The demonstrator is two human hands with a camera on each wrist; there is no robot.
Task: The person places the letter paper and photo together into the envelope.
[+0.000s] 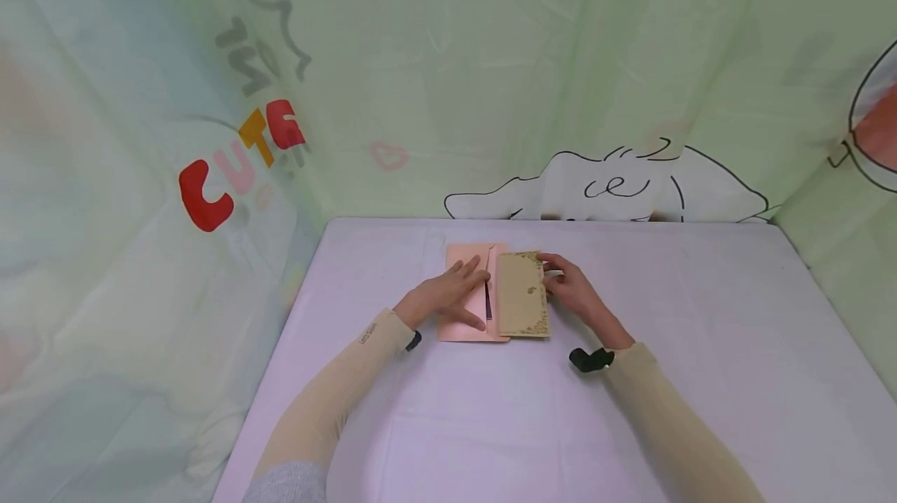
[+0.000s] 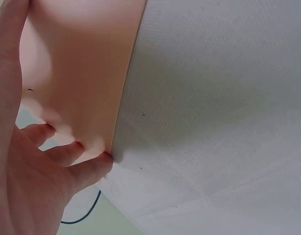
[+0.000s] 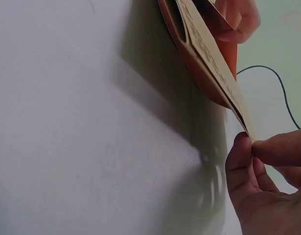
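A pink envelope lies on the table, with a dark gap showing along the middle of it. My left hand rests on the envelope with its fingers spread; in the left wrist view the fingertips touch the pink paper near its edge. A cream card with a brown floral border overlaps the envelope's right side. Its upper right edge is pinched between the thumb and fingers of my right hand. From the right wrist view, the card is tilted up off the table, and it looks folded.
A pale lavender cloth covers the table. Behind it and to the left hang printed curtains with cartoon drawings and letters. Both wrists carry dark straps, the right one plainly visible.
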